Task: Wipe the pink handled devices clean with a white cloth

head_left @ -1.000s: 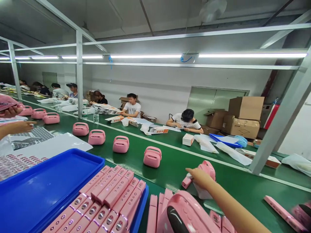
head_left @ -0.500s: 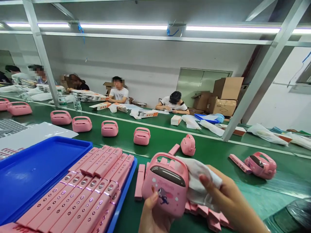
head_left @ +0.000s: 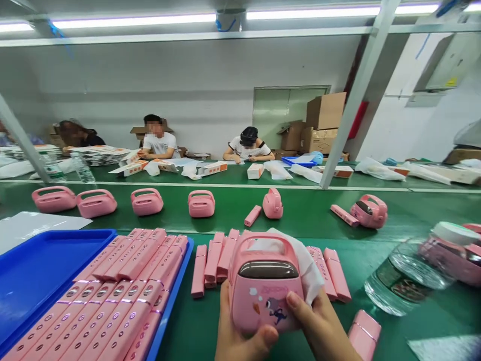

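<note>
Held up in front of me is a pink portable speaker (head_left: 259, 296) with a carrying handle, a dark glossy strip and a cartoon rabbit on its front. My left hand (head_left: 244, 333) grips its lower left side, thumb across the bottom front. My right hand (head_left: 315, 321) closes on its right side, thumb on the front face. A white cloth (head_left: 310, 273) is bunched between that hand and the speaker, partly hidden behind it. Several pink button sticks (head_left: 214, 258) lie on the green table behind the speaker, some hidden by it.
On the left, a blue tray (head_left: 48, 271) bears stacked pink sticks (head_left: 101, 311). More pink speakers (head_left: 201, 204) stand in a row farther back. A water bottle (head_left: 408, 278) stands at the right, near a loose stick (head_left: 364, 333). Co-workers (head_left: 160, 143) sit across the table.
My view has turned right and the speaker now faces me more squarely. My right hand has moved in with the cloth, and its thumb now rests on the speaker's front.
</note>
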Demonstrator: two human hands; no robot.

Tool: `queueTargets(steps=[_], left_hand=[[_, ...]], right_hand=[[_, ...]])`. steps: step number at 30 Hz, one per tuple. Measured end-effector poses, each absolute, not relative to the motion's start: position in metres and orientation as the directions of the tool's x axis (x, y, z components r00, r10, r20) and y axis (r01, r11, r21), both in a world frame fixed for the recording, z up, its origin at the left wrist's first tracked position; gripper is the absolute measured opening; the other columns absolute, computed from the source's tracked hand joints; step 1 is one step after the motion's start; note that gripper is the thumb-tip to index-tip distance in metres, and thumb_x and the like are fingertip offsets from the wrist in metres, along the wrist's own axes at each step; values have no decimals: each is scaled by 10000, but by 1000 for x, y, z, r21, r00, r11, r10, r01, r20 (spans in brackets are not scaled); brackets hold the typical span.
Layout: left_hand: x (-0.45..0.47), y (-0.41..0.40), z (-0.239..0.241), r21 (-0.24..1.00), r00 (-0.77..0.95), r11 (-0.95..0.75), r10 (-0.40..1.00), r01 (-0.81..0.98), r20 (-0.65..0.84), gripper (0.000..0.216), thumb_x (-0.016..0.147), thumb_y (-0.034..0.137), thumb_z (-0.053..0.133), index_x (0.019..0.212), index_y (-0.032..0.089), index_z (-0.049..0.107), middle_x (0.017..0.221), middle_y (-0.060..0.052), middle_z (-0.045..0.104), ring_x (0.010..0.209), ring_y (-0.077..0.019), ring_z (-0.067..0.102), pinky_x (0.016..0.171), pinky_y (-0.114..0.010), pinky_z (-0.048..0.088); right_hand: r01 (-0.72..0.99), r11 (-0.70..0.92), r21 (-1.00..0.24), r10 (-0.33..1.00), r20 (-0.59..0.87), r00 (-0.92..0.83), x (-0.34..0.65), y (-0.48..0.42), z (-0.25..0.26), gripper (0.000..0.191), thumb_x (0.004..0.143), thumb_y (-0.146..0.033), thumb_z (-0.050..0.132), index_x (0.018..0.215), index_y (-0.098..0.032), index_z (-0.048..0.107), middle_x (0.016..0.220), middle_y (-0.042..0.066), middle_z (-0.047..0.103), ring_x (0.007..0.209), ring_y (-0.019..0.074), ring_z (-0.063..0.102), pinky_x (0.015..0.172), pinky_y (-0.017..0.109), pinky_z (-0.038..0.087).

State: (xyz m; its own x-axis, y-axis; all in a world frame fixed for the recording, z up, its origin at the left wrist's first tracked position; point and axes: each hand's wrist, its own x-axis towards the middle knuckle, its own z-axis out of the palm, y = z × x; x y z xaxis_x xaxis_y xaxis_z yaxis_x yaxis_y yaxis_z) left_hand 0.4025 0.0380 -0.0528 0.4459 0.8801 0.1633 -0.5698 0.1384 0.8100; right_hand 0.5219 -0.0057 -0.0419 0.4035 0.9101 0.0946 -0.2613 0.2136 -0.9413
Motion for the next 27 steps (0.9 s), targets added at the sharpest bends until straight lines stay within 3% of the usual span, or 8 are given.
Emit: queueTargets(steps=[2, 5, 8, 11, 14, 17, 22, 27], left_hand=[[402, 38, -60, 861, 420, 133, 902, -490, 99, 964, 551, 535, 788, 1289, 180, 279, 1212, -203, 581, 1043, -324, 604, 882, -410, 483], [399, 41, -62, 856, 527, 209, 846, -472, 84, 745, 563, 556, 769, 1129, 180, 462, 1171, -171, 612, 1020, -334, 610, 835, -408, 504], [399, 42, -53, 836, 607, 226, 780, -500, 153, 642, 592, 408, 779, 1123, 183, 497, 1125, -152, 639, 1016, -333, 611, 853, -440, 499], [400, 40, -47, 857, 616, 198, 770, -476, 165, 643, 609, 308, 761, 1169, 177, 473, 1181, -163, 618, 1070, -326, 587, 913, -453, 472], [403, 38, -49, 860, 605, 233, 789, -453, 105, 665, 590, 283, 758, 1173, 167, 462, 1215, -168, 601, 1114, -340, 563, 936, -453, 457], [406, 37, -51, 844, 594, 267, 801, -465, 74, 782, 549, 282, 755, 1236, 163, 401, 1200, -172, 608, 1103, -366, 566, 899, -454, 480], [407, 34, -47, 925, 480, 103, 872, -365, 92, 846, 507, 254, 762, 1265, 193, 391, 1179, -125, 610, 1059, -330, 591, 888, -385, 492], [408, 33, -48, 930, 460, 98, 884, -354, 82, 717, 515, 273, 767, 1169, 189, 482, 1111, -102, 654, 1003, -297, 624, 869, -353, 502]], right_hand=[[-374, 220, -901, 887, 25, 461, 522, -11, -44, 719, 694, -503, 742, 1285, -213, 454, 1181, 100, 623, 1074, 262, 597, 921, 377, 503], [-345, 277, -897, 907, 125, 402, 528, -15, -48, 709, 767, -468, 686, 1356, -244, 362, 1249, 86, 581, 1107, 242, 578, 956, 363, 481], [-96, 352, -931, 887, 299, 352, 536, -20, -54, 621, 816, -433, 639, 1343, -223, 386, 1264, 83, 565, 1138, 233, 556, 977, 327, 463], [249, 312, -917, 770, 397, 500, 537, -25, -60, 494, 830, -427, 631, 1261, -258, 458, 1207, 25, 584, 1102, 174, 564, 934, 210, 464], [585, 282, -760, 632, 607, 483, 537, -27, -61, 299, 850, -358, 618, 1106, -275, 487, 1028, -10, 603, 875, 109, 614, 770, 119, 496], [669, 327, -667, 589, 698, 408, 546, -27, -58, 34, 907, -244, 508, 939, -250, 500, 845, -17, 593, 698, 93, 592, 649, 116, 500], [696, 278, -662, 613, 681, 402, 566, -30, -57, 302, 911, -136, 464, 1160, -291, 535, 1010, -10, 666, 907, 131, 648, 797, 153, 512], [787, 433, -440, 679, 734, 37, 541, -28, -53, 375, 922, -178, 463, 1277, -300, 492, 1272, 20, 573, 1185, 219, 535, 1058, 370, 388]])
